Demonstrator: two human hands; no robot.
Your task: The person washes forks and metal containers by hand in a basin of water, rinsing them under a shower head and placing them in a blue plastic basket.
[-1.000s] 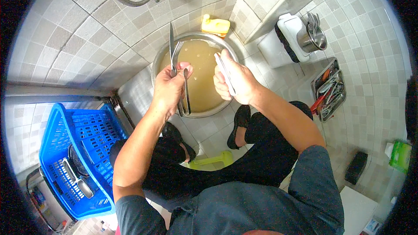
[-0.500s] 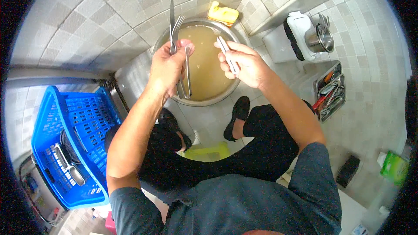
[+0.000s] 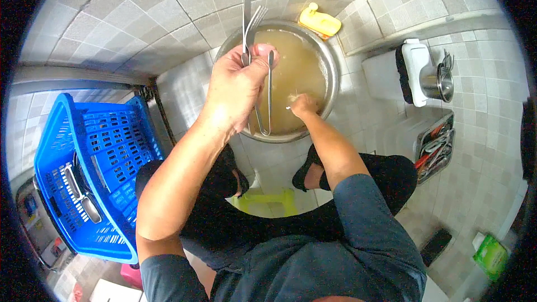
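My left hand is closed around a bundle of metal cutlery, held over the near left side of a wide metal basin. A table knife and a fork stick up past my thumb. Small tongs hang with their bent end down. Murky brownish water fills much of the basin. My right hand is dipped into this water at the near right. Its fingers are hidden, and a small pale glint shows beside them; what it holds, if anything, cannot be made out.
A yellow bottle lies behind the basin by the tiled wall. To the right are a metal cup of cutlery and a tray of utensils. A blue plastic basket stands left. A green stool is between my feet.
My right hand has gone down from above the basin into the water, and the narrow whitish thing it held is out of sight. My left hand still grips the cutlery. The view has shifted.
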